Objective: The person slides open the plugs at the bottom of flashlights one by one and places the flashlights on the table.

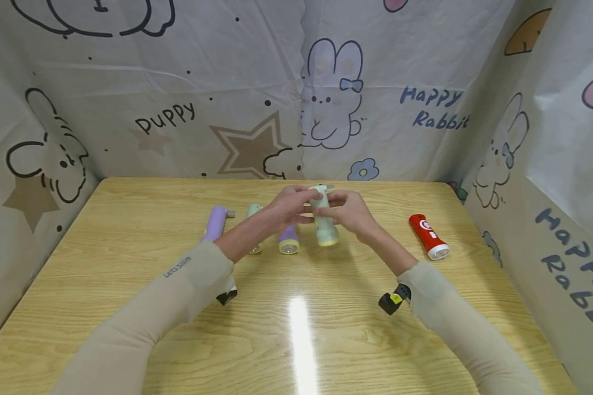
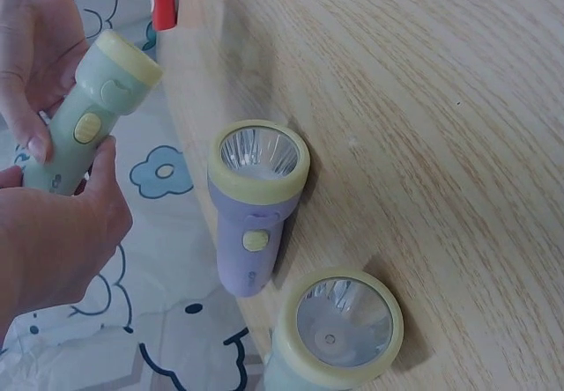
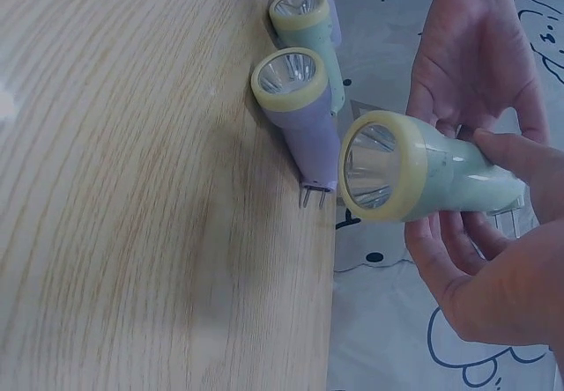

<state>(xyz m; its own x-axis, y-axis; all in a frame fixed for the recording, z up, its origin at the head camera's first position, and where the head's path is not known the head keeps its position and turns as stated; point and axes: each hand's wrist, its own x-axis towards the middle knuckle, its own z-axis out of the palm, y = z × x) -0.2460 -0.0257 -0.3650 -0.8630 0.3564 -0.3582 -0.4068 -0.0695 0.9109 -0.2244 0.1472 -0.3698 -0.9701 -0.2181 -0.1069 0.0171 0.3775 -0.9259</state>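
Observation:
A pale green flashlight with a cream rim is held above the table, its lens end tilted down toward me. My left hand grips its tail part from the left, and my right hand holds the body from the right with thumb and fingers. Metal prongs stick out at the tail in the head view. The left wrist view shows a cream switch on the flashlight's side. In the right wrist view, the right fingers curl under the flashlight and the lens faces outward.
On the table, a purple flashlight and a green one lie left of the held one. Farther left lies another purple flashlight with prongs showing. A red flashlight is at the right. Printed cloth walls the back and sides.

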